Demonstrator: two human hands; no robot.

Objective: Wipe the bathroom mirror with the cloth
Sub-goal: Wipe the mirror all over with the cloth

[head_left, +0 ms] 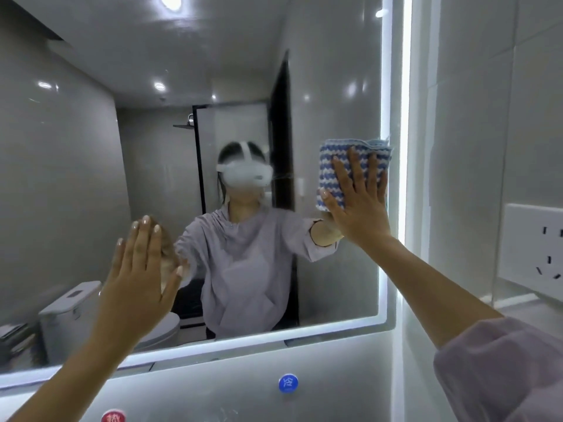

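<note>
Head view looks straight at the bathroom mirror (91,147), with both arms reaching up to the glass. The right hand (359,208) lies flat on a folded blue-and-white cloth (332,149) and presses it against the mirror near the right edge, just beside the lit strip (405,117) that runs down that side. Its fingers (355,166) are straight and spread, pointing up across the cloth, with none curled round it. The cloth shows above and to the left of the hand, and its top corner reaches the lit strip. A pale lilac sleeve (502,367) is pushed up the right forearm.

The left hand (137,278) is at the lower left of the mirror, palm toward the glass. Its fingers (146,239) are straight and close together, with the thumb out to the right. It holds nothing. Its fingertips meet their own reflection, so it seems to touch the glass.

The glass reflects the person in a grey top wearing a white headset (243,173), and a toilet (70,309) at the lower left. Below the mirror, on the wall, are a blue round sticker (288,383) and a red one (113,417). A white wall socket (536,248) sits far right.
</note>
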